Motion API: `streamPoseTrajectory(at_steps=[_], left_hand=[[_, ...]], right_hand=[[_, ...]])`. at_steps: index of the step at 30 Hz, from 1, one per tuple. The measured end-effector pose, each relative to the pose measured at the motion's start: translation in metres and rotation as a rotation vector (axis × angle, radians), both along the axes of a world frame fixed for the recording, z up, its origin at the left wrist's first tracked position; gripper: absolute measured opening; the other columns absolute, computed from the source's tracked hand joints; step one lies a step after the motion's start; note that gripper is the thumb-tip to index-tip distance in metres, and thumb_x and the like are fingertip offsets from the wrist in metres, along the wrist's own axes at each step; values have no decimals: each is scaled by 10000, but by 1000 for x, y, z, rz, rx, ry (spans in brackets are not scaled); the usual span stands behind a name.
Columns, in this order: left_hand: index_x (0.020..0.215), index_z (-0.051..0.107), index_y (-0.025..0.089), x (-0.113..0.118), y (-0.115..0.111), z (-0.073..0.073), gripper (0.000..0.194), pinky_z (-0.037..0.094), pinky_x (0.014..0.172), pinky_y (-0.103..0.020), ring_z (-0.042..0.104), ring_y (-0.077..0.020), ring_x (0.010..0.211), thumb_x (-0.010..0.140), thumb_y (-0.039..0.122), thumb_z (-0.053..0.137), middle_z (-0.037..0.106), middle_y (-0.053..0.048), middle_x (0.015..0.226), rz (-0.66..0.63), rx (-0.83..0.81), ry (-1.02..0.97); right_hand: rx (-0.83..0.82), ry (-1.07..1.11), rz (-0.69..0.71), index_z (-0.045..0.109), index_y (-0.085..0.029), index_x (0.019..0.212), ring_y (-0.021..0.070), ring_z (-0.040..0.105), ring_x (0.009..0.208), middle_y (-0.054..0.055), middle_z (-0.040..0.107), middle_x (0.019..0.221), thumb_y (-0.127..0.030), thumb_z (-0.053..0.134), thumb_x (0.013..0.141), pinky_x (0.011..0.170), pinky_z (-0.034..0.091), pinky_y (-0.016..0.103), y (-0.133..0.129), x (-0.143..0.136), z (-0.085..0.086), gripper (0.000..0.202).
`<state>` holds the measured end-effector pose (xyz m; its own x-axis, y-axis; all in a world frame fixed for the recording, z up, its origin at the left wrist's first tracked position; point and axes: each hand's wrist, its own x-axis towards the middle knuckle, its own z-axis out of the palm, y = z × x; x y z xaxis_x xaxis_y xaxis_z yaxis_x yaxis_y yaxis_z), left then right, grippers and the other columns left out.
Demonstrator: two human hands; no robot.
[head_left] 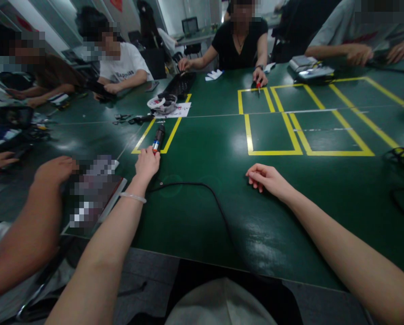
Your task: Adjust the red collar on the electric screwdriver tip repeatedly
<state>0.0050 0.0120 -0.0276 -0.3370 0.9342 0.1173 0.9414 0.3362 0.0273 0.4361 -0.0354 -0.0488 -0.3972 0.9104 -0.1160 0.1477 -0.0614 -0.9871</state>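
Green table (195, 225); left, our left hand (147, 164) grasping a dark tool (159, 135); right, our right hand (265, 178), free, loosely curled.

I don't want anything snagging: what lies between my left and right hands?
The head view shows bare green tabletop straight between the left hand and right hand; a black cable curves just nearer your body.

A black, blue-banded cylindrical tool (159, 134) slants between yellow tape strips (173, 136).
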Motion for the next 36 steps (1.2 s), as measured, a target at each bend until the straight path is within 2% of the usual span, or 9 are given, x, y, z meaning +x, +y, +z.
streamPoseTrajectory(at_steps=[4,11,17,21,23,26,30,33,36], left_hand=[[1403,446,99,29,-16,1,528,490,903,-487,563,-382,1152,998,404,298,531,-236,1274,-44,-3,36],[1425,412,108,94,-54,8,501,518,838,-401,595,-314,1083,1016,386,329,539,-192,1230,-195,-56,72],[1490,348,126,148,-82,11,537,511,745,-337,609,-260,983,1020,384,349,548,-159,1176,-376,-74,89],[1516,320,121,178,-94,10,572,509,773,-330,599,-252,1012,1011,380,387,548,-150,1186,-470,-69,108],[1512,330,130,191,-99,10,570,509,781,-331,596,-252,1021,1002,371,410,552,-141,1179,-504,-73,110],[1504,343,142,207,-105,11,557,511,783,-332,596,-253,1035,998,362,413,556,-135,1171,-542,-91,90],[1518,322,143,220,-110,15,585,515,769,-336,597,-256,1036,986,361,430,554,-134,1174,-579,-123,46],[1525,311,162,221,-111,18,617,518,763,-333,599,-258,1047,970,389,457,544,-128,1186,-617,-150,-2],[1532,283,196,215,-110,21,703,531,746,-340,606,-262,1055,944,519,492,533,-112,1202,-670,-182,-93]], right_hand=[[5,-9,-3,611,-158,889,95,546,544,12,612,705,-414,665,852,402,429,183,0,-1,0,264],[53,-72,-29,607,-173,862,103,510,519,6,600,685,-462,630,866,404,383,210,-1,-3,1,289],[361,-249,-53,588,-189,734,134,491,574,-5,545,622,-413,559,924,547,377,272,-8,-11,8,295],[473,-285,55,614,-199,924,155,557,663,11,613,754,-305,541,944,632,420,286,-19,-23,10,130],[504,-320,110,608,-215,1072,165,574,690,12,615,790,-265,532,945,652,437,290,-24,-29,10,156],[539,-368,175,568,-239,1230,178,598,733,33,641,908,-243,531,945,681,460,306,-28,-35,8,288],[576,-355,213,589,-235,1206,206,629,864,71,667,1056,-239,535,952,789,479,338,-30,-38,6,260],[550,-315,213,612,-210,1022,185,602,787,53,666,934,-260,553,942,743,469,317,-28,-38,7,111],[329,-220,178,547,-201,873,133,531,592,-8,591,698,-345,583,920,567,425,260,-24,-36,7,156]])
